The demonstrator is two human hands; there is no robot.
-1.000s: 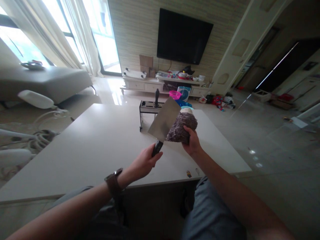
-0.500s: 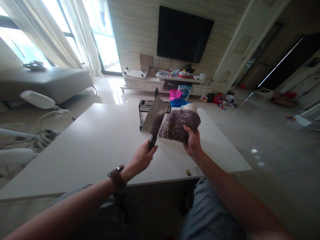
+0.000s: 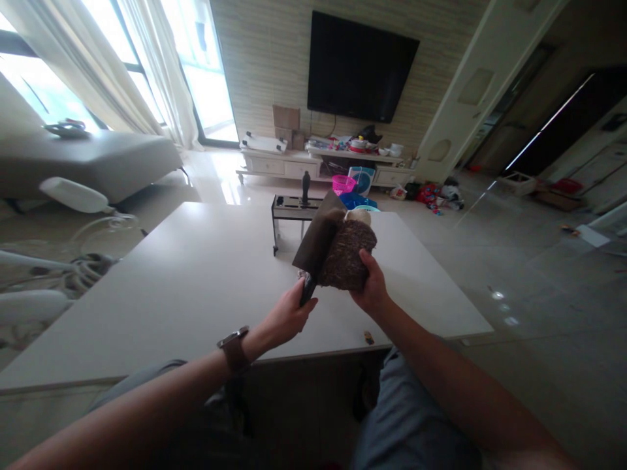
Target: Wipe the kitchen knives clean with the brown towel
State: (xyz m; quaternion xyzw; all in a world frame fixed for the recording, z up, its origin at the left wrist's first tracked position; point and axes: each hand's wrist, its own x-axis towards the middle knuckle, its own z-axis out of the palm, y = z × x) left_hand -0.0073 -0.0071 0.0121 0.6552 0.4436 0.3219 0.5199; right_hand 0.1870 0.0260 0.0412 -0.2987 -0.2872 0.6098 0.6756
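Our left hand (image 3: 288,313) grips a cleaver (image 3: 319,236) by its handle, likely so the fingers clear the blade. At the blade's right edge, our right hand (image 3: 373,285) clasps a shaggy brown cloth (image 3: 347,258), thumb in front, both above the white bench (image 3: 196,287).

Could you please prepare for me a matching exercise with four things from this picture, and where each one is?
Things:
1. cleaver
2. television
3. shaggy cloth
4. rack

Places:
A. standing on the white table
B. gripped in the right hand
C. held by its handle in the left hand
D. up on the wall

Right pairs: 1-C, 2-D, 3-B, 4-A
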